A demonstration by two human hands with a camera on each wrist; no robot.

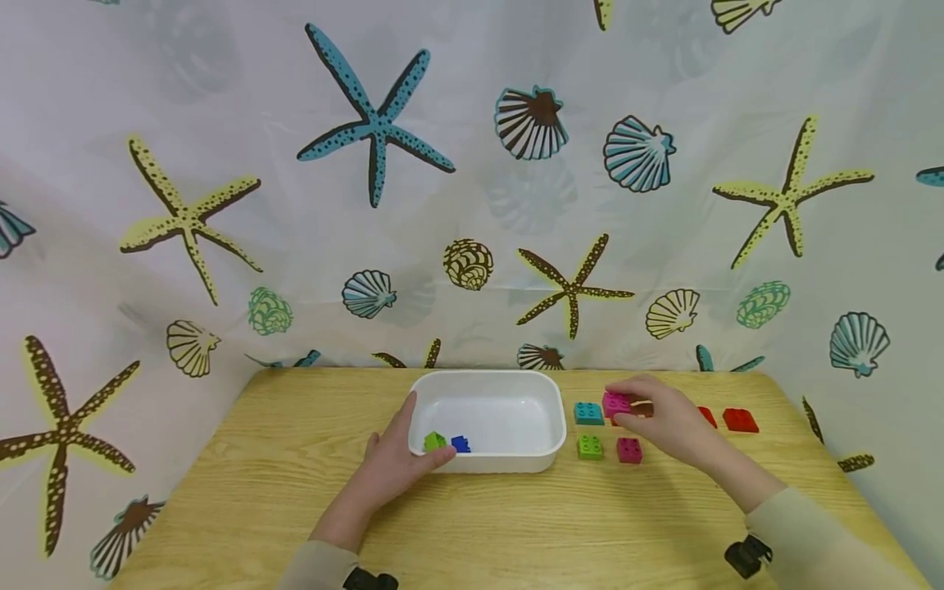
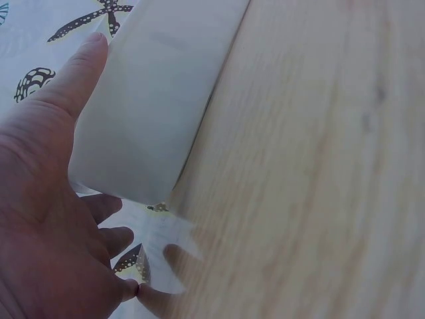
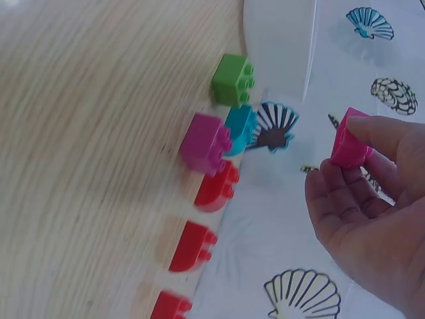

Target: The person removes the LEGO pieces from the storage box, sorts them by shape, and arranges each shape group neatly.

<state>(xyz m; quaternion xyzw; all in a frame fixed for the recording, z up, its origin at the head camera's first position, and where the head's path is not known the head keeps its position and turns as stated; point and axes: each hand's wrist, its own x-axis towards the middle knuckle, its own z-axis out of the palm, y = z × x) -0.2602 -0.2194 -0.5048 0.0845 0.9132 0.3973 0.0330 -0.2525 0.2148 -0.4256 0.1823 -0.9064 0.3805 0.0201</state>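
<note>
My left hand (image 1: 387, 471) grips the left end of a white plastic tub (image 1: 509, 464), its thumb by the front rim and its fingers around the end. Inside the tub lie a lime green toy block (image 1: 433, 441) and a blue block (image 1: 460, 444). Raised above the table, a pink block (image 3: 350, 138) is pinched between the thumb and fingers of my right hand (image 1: 667, 418). Below and around that hand sit a teal block (image 1: 588, 414), a green block (image 1: 590, 447) and a magenta block (image 1: 629, 451).
Toward the right of the wooden table (image 1: 516, 524) stand several red blocks, one at the far end (image 1: 741, 420) and another partly hidden by my right hand. A white curtain (image 1: 472, 205) printed with starfish and shells hangs along the back and sides.
</note>
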